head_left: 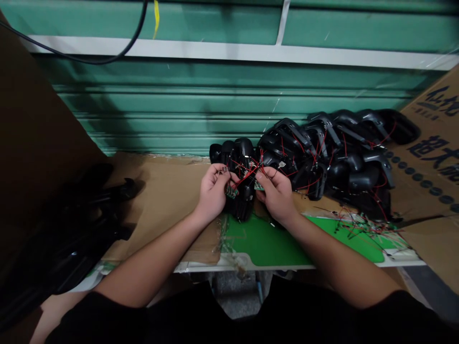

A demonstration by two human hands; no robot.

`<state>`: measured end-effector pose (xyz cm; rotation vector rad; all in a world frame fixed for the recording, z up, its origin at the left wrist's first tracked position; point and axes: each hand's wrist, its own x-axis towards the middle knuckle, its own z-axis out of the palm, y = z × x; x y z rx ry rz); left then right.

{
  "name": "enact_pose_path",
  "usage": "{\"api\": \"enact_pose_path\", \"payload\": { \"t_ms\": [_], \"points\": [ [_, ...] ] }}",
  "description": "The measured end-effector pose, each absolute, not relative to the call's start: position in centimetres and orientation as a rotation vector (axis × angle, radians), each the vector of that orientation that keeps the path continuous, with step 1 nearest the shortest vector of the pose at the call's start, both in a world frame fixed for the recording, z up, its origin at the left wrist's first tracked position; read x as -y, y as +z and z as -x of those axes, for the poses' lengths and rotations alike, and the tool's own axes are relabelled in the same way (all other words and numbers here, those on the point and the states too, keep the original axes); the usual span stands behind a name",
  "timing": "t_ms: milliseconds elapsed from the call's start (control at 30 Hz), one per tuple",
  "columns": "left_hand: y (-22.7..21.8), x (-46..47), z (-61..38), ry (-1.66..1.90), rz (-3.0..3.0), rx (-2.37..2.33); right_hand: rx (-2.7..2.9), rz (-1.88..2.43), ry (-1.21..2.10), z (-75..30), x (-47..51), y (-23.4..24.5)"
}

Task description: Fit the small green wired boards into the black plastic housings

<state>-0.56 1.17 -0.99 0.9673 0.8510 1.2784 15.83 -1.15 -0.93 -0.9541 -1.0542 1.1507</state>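
L grip [213, 192], R grip [275, 195] pinch wired PCBs [231, 191].

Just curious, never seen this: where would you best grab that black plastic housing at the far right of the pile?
Probably its rounded body from above, with one hand. It lies at the outer end of the pile, so the top is free, and the red wires leave toward the pile, clear of your grip.

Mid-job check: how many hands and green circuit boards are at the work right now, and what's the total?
Hands: 2 (left hand, right hand)
Green circuit boards: 2
Total: 4
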Motion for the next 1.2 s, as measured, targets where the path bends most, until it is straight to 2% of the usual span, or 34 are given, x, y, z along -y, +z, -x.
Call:
{"api": "enact_pose_path", "payload": {
  "t_ms": [300,500,833,1200],
  "points": [
    [-1.2,-1.6,0.9,1.243,-0.779,-0.735,1.157,0.963,1.085,-16.1,1.0,-1.8],
    [-0.6,-1.0,0.6,1.157,-1.014,-0.928,1.204,0.962,1.07,-16.2,1.2,-2.2],
    [-0.6,-0.9,0.9,1.128,-0.992,-0.925,1.233,0.987,1.028,-16.4,1.0,-2.3],
    [-0.7,-0.6,0.7,1.152,-1.119,-0.949,1.252,1.001,1.198,-15.9,1.2,-1.8]
  ]
}}
